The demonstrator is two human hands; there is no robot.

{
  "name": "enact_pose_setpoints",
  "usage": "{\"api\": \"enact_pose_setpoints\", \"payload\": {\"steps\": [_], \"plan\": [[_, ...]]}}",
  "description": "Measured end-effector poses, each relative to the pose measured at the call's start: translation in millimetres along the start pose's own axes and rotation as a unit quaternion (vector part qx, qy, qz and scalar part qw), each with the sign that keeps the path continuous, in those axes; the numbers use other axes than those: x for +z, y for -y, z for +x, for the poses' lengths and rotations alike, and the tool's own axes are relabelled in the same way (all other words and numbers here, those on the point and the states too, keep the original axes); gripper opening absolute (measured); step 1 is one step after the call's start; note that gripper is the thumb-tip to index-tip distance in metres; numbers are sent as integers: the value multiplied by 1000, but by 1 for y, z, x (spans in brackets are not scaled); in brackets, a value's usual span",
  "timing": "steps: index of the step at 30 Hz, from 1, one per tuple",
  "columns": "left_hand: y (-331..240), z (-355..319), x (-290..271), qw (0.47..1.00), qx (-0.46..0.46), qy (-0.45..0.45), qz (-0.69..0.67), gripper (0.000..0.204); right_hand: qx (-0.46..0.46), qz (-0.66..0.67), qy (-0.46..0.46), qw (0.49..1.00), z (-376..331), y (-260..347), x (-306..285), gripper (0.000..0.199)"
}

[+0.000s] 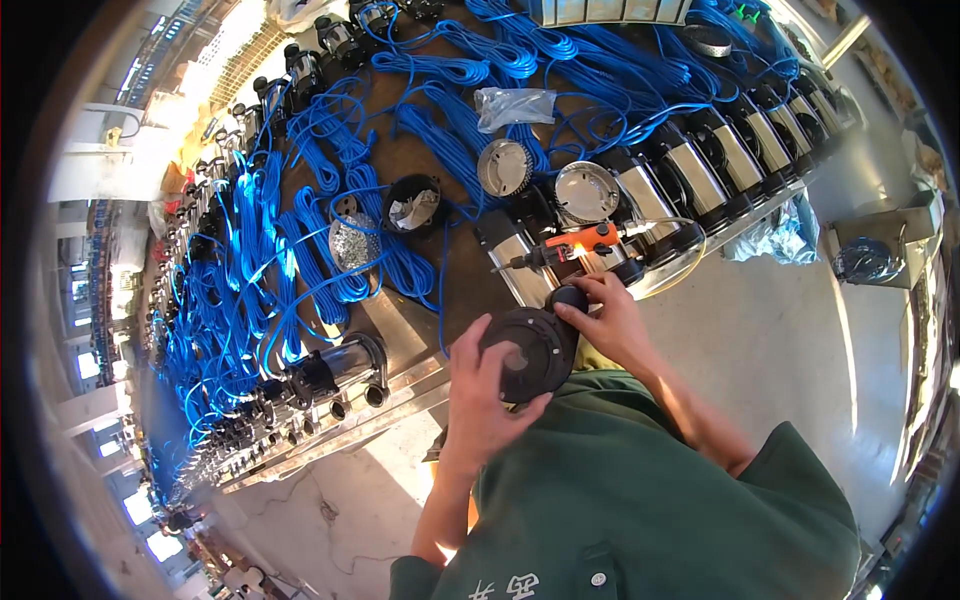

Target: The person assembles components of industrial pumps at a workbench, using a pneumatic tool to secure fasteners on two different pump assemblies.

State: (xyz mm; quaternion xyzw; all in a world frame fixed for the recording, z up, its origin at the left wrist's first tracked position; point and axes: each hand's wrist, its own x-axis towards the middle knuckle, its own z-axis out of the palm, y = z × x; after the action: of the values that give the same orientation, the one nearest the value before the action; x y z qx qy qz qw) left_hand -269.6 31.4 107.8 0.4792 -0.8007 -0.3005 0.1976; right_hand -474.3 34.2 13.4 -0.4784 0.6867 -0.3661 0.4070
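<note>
Pale grey floor [790, 350] spreads to the right and near left of a brown-topped bench [470, 280]. Bright windows [165, 546] line the far left, and a thin strip of sunlight [848, 330] crosses the floor at right.

White characters [523, 586] are showing on the green shirt [660, 510], below the left hand [480, 395], partly running off the lower edge. Any lettering on the orange tool [597, 238], above the right hand [612, 318], is coming out too small to read.
</note>
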Motion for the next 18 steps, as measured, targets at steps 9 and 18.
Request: {"api": "enact_pose_setpoints", "payload": {"steps": [9, 18], "plan": [[-8, 7, 25, 996, -1, -6, 94, 70, -10, 35, 35, 999, -2, -8, -10, 43], [-7, -3, 51, 990, -11, -96, 106, 70, -45, 64, 47, 996, 5, -19, -13, 43]]}}
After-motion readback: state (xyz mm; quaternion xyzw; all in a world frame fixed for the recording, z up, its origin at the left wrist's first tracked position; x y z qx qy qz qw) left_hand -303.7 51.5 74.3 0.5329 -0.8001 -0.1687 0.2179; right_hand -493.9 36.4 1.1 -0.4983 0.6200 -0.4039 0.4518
